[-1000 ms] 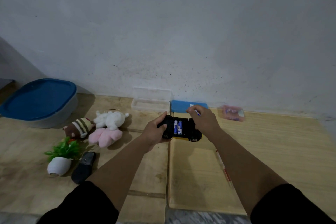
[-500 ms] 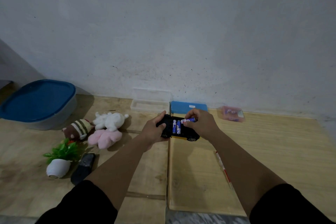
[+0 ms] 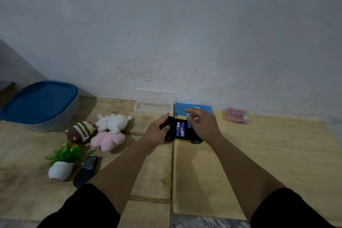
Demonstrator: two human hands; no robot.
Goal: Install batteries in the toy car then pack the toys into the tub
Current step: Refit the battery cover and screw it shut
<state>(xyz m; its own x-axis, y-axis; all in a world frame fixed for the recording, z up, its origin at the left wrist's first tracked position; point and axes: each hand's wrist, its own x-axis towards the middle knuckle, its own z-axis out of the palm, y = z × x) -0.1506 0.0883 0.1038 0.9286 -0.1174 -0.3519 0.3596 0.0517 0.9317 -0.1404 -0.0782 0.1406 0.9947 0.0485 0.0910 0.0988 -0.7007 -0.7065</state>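
Observation:
A black and yellow toy car (image 3: 185,136) lies upside down on the wooden floor, its battery bay open with two blue batteries (image 3: 180,129) inside. My left hand (image 3: 158,132) grips the car's left end. My right hand (image 3: 202,125) pinches a third blue battery (image 3: 189,121) upright at the bay's right side. The grey tub (image 3: 39,106) with a blue lid stands at the far left. Plush toys lie near it: a white one (image 3: 112,122), a pink one (image 3: 108,139) and a brown striped one (image 3: 81,130).
A small fake plant in a white pot (image 3: 62,162) lies tipped beside a black remote (image 3: 86,170). Against the wall sit an open clear case (image 3: 153,104), a blue box (image 3: 193,110) and a pink packet (image 3: 236,115). A seam runs between the floor boards.
My right hand turned the third battery from lying across the car to standing upright at the right of the bay. My left hand kept its grip on the car.

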